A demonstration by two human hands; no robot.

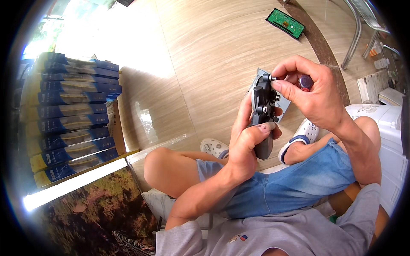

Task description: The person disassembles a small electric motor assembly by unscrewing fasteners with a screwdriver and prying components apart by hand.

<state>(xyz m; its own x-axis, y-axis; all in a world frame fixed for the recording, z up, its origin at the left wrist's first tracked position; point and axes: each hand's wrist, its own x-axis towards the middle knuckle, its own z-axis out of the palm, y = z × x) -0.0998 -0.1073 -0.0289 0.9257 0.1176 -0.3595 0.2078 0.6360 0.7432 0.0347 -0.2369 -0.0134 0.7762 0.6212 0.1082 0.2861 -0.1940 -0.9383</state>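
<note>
My left hand (252,138) is closed around a black mechanical assembly (264,104) with metal pins or screws along its right side. A flat silvery metal plate (282,106) shows behind it. Close to the assembly's top end, my right hand (314,89) has thumb and index finger pinched at a small metal piece (273,78). That piece is too small to tell exactly. Held in the curled fingers of the same hand is a dark purple-red, round-ended handle (305,82), like a screwdriver's; its shaft is hidden.
On the tiled floor ahead lies a green circuit board in a black frame (286,24). Blue and yellow boxes (72,115) are stacked at the left. A metal chair (356,34) stands far right, with a white plastic container (390,158) nearer. My clogs (311,131) rest below my hands.
</note>
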